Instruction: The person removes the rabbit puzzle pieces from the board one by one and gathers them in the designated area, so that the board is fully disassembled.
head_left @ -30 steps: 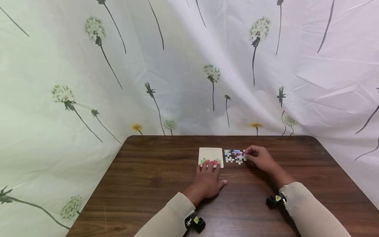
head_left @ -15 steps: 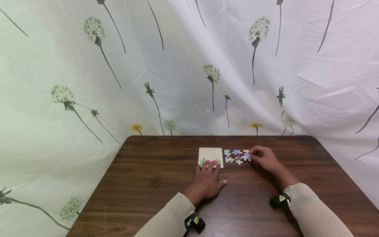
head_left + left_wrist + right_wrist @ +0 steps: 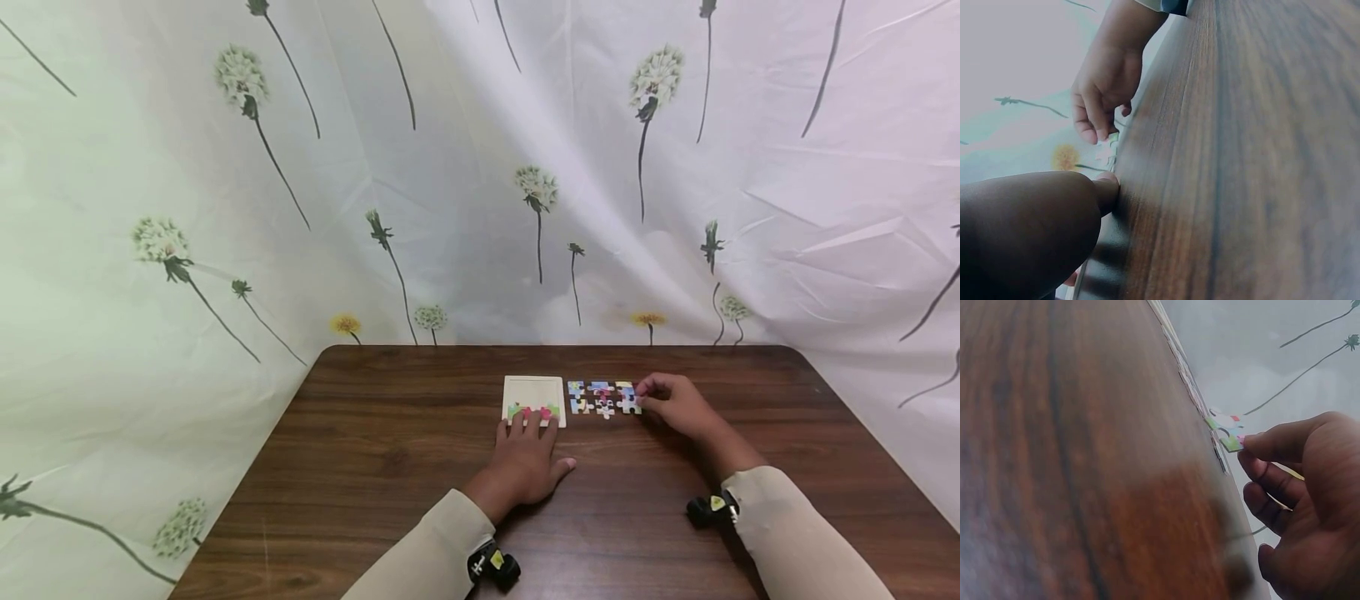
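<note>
My left hand lies with spread, straight fingers over the near edge of a pale wooden puzzle tray. Green and pink puzzle pieces fill part of the tray's near side, partly covered by the fingertips. To the right of the tray, my right hand pinches a jigsaw piece between thumb and index finger. That piece shows green, white and a little pink in the right wrist view, and stands tilted up at the table surface. The other right fingers are curled beneath.
Several loose jigsaw pieces lie in two rows between the tray and the right hand. The brown wooden table ends at a white curtain printed with dandelions. Both sleeves carry a black wrist camera.
My right hand has shifted right with the pinched piece, drawing it away from the lower middle piece, and uncovered the pieces at the right end. The left hand has stayed in place.
</note>
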`<state>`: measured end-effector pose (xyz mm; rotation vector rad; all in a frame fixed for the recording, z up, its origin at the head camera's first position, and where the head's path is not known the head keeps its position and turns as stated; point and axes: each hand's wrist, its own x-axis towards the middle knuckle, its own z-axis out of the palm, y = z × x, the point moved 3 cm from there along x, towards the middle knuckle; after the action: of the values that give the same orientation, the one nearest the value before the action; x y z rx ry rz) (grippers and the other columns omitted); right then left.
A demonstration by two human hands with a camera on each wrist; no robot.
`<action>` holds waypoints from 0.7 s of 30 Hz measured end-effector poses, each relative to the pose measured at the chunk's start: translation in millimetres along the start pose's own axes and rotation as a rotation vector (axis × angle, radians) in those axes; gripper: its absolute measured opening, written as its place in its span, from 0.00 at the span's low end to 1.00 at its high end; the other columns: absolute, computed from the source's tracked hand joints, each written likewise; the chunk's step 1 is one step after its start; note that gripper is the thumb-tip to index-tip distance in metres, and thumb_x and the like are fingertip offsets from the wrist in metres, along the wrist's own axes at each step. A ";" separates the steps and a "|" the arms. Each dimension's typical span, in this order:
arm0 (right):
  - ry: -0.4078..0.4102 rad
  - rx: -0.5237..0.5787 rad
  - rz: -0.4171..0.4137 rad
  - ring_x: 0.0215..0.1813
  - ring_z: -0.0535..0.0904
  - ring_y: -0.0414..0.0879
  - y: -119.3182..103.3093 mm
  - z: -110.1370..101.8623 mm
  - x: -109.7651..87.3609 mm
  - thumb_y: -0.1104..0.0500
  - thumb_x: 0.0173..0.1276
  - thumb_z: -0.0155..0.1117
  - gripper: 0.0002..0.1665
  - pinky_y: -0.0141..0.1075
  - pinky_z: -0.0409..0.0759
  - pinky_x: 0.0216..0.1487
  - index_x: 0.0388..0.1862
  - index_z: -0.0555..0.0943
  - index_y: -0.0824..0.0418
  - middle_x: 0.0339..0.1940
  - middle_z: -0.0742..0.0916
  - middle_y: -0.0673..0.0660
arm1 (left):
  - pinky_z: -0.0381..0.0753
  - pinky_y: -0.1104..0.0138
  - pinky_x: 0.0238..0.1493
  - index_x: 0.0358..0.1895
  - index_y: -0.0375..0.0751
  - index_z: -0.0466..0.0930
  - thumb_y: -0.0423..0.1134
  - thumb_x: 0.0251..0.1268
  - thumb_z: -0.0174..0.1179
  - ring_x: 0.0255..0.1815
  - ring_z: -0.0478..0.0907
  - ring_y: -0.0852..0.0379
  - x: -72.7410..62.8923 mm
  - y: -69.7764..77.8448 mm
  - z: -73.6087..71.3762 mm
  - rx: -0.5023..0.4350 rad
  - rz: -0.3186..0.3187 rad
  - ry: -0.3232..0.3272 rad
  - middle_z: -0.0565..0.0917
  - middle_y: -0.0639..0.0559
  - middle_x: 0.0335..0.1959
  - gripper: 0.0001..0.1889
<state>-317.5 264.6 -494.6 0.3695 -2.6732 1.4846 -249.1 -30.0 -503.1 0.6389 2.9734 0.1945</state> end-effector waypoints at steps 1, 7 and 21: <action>0.000 -0.017 0.000 0.31 0.79 0.41 0.3 -0.1 0.1 0.69 0.74 0.70 0.05 0.34 0.80 0.31 0.44 0.85 0.72 0.39 0.88 0.62 | 0.58 0.38 0.85 0.88 0.51 0.62 0.70 0.84 0.46 0.89 0.56 0.38 0.2 -0.1 0.3 0.001 -0.001 -0.001 0.63 0.44 0.88 0.40; -0.005 -0.090 0.002 0.36 0.79 0.41 0.6 -0.6 -0.5 0.68 0.76 0.69 0.02 0.33 0.80 0.35 0.43 0.86 0.68 0.39 0.87 0.60 | 0.59 0.38 0.85 0.87 0.51 0.63 0.71 0.84 0.46 0.89 0.56 0.38 1.1 0.2 0.9 0.011 0.000 0.006 0.64 0.44 0.87 0.40; -0.034 -0.229 0.037 0.50 0.82 0.49 6.4 -0.7 1.6 0.61 0.78 0.71 0.03 0.43 0.80 0.55 0.45 0.89 0.60 0.45 0.90 0.58 | 0.58 0.38 0.85 0.88 0.51 0.62 0.71 0.84 0.45 0.89 0.55 0.39 -0.5 1.4 -0.4 0.015 -0.006 -0.003 0.63 0.44 0.88 0.41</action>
<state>-320.7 268.1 -499.3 0.3341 -2.8505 1.1722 -248.1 -29.0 -502.5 0.6308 2.9767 0.1703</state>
